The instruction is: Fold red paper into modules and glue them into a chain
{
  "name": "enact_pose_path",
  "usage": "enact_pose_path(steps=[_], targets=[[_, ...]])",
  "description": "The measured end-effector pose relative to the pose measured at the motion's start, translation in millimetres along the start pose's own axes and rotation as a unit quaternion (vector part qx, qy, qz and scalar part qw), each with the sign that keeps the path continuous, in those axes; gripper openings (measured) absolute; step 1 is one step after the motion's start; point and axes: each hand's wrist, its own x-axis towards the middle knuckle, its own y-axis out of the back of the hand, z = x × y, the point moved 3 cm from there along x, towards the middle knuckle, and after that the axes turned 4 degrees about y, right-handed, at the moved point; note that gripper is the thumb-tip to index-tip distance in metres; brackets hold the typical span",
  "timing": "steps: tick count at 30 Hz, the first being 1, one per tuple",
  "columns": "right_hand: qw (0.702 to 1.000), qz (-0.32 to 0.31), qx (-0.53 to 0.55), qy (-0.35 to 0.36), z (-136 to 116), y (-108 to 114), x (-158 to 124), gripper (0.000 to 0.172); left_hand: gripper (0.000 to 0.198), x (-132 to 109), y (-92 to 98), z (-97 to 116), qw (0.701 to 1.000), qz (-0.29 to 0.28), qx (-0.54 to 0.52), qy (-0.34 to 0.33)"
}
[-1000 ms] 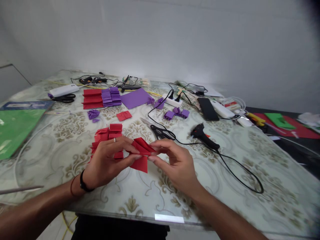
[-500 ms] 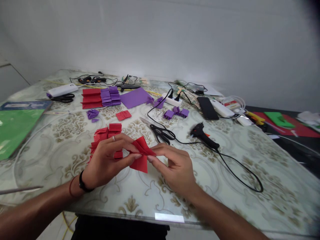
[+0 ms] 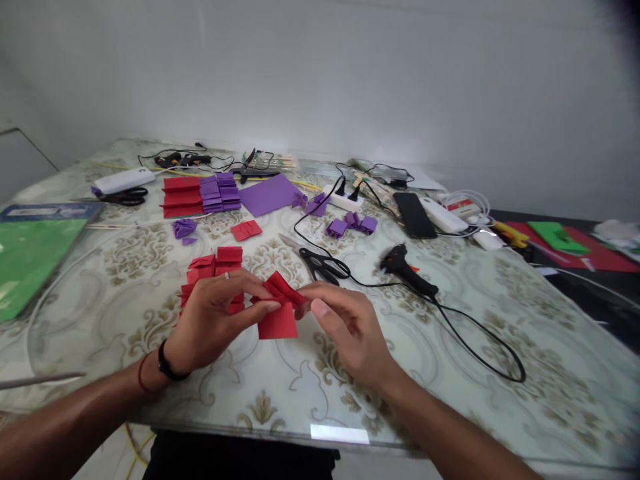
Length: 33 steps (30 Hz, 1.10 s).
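A creased red paper square (image 3: 278, 323) is held up off the table between both hands. My left hand (image 3: 215, 319) pinches its left side between thumb and fingers. At the right corner, my right hand (image 3: 350, 328) has its curled fingers on the folded edge, with the thumb raised beside it. Folded red papers (image 3: 202, 268) lie just behind my left hand, partly hidden by it. A small creased red piece (image 3: 246, 230) rests farther back on the patterned table (image 3: 270, 393).
Black-handled scissors (image 3: 324, 264) lie behind my right hand. A black glue gun (image 3: 411, 272) with its cable is to the right. Farther back are purple paper (image 3: 270, 195), a white power strip (image 3: 345, 199) and a black phone (image 3: 415, 215). Green sheets (image 3: 35, 257) lie left.
The right thumb has lifted off the red paper, and the right hand has shifted slightly. The paper has turned a little, its lower flap now facing me more squarely.
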Motion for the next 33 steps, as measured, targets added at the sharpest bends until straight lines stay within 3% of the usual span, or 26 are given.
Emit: enact_pose_path(steps=[6,13,21,29,33], targets=[[0.997,-0.013,-0.071,-0.015,0,-8,0,0.011,0.006,-2,-3.2,7,0.998,0.001,0.054,-0.041],[0.995,0.014,-0.096,-0.024,0,-5,1,0.022,0.019,-3,1.1,9,0.995,0.030,0.077,-0.064],[0.995,0.029,-0.094,-0.007,-1,-4,2,0.023,0.006,-2,2.7,-3,0.999,0.014,-0.010,0.028],[0.995,0.034,-0.094,-0.009,-3,-7,1,0.027,0.025,-2,2.3,-1,0.991,0.054,-0.104,0.068],[0.996,0.024,-0.077,-0.034,1,-7,1,0.027,0.031,2,3.9,2,0.988,0.047,-0.125,0.076]])
